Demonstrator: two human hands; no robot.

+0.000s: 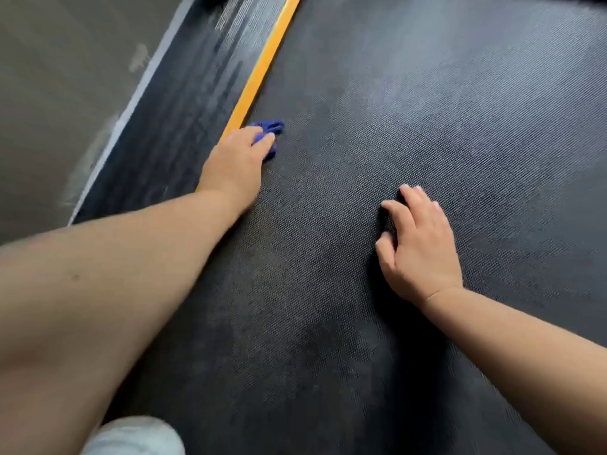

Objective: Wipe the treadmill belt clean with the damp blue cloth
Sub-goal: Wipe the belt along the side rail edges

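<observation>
Pressing down at the belt's left edge, the blue cloth (270,134) is bunching under the left hand (235,165), fingers closed over it, right beside the yellow strip (262,65), likely to catch grime along that border. Out on the treadmill belt (427,110), the right hand (418,244) is lying open and flat, holding nothing, seemingly bracing the lean. Dull patches are showing farther up.

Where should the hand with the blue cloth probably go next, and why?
Probably a sweep across the belt toward its middle. The left hand presses the blue cloth at the belt's edge, right beside the yellow strip, so that side is covered. The wide stretch beyond shows pale, hazy patches that look unwiped. The right hand rests flat on the belt as a brace.
</observation>
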